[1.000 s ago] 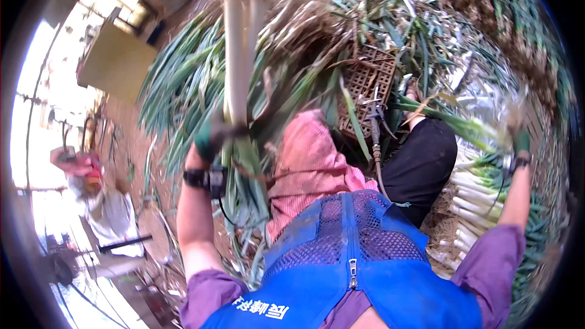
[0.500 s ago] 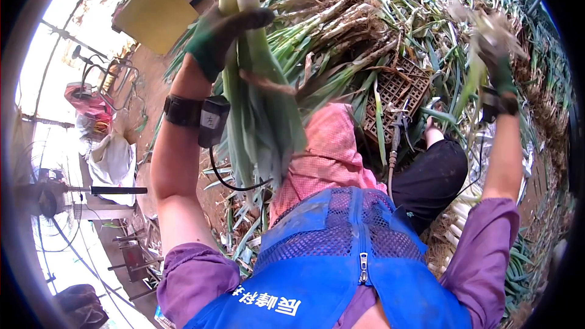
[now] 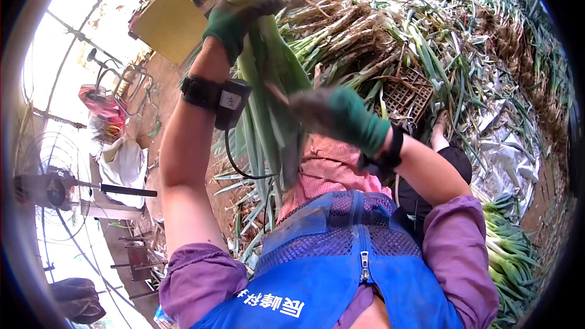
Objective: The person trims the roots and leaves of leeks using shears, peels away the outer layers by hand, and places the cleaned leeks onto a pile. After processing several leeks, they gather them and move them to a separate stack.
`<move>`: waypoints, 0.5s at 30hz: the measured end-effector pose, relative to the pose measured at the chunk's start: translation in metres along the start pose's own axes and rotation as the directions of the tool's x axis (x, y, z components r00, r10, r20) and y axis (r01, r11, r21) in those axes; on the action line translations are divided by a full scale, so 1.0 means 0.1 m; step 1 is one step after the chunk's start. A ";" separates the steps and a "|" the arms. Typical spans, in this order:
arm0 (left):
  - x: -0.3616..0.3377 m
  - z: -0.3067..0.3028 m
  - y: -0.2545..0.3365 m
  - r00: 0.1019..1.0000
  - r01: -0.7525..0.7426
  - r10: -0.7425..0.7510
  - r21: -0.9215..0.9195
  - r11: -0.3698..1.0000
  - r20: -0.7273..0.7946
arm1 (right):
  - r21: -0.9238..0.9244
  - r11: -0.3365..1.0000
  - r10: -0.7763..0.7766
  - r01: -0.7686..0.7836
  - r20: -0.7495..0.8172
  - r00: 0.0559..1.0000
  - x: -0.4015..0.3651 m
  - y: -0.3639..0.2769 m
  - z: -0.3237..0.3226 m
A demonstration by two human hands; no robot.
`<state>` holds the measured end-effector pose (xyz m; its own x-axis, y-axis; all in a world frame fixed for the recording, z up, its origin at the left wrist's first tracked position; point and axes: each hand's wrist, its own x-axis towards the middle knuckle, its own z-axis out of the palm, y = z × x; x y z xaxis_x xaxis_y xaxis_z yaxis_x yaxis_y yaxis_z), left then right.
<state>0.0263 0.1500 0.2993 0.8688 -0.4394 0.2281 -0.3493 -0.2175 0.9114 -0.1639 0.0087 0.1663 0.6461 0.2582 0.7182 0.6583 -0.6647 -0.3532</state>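
My left hand, in a dark green glove, is wrapped round a few thick leeks. Their white stalks rise past the top edge of the view and their green leaves hang toward my lap. My right hand, also gloved, is beside the hanging leaves, blurred by motion; its fingers are smeared and I cannot make out whether they hold anything. A brownish leaf strip shows between this hand and the leeks. A pink cloth covers my leg below.
Untrimmed leeks with roots lie heaped ahead, beside a brown plastic crate. Cleaned leeks lie at the lower right. A fan stands at the left, a yellow board at the upper left. Loose leaves litter the ground.
My right hand has come from the far right, where it held blurred leaf scraps, to beside the leeks in my left hand. My left hand keeps its hold and has shifted slightly right.
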 end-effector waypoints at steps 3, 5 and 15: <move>-0.05 -0.09 0.04 0.996 0.037 -0.039 -0.026 0.999 -0.074 | -0.063 0.998 0.029 -0.004 0.407 0.913 -0.50 -0.32 -0.11; 0.00 -0.23 -0.01 0.988 0.053 -0.050 0.022 0.998 -0.148 | -0.093 0.995 0.083 -0.025 0.697 0.712 -0.89 -0.39 -0.15; -0.14 -1.08 -0.07 0.923 0.102 0.092 -0.470 0.877 0.373 | -0.705 0.666 0.376 -0.243 0.036 0.926 -0.90 0.90 -1.75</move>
<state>0.0542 0.2522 0.3271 0.6396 -0.7504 0.1666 -0.0525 0.1736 0.9834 -0.2303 -0.1973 0.1747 0.8596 0.0145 0.5108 0.0092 -0.9999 0.0129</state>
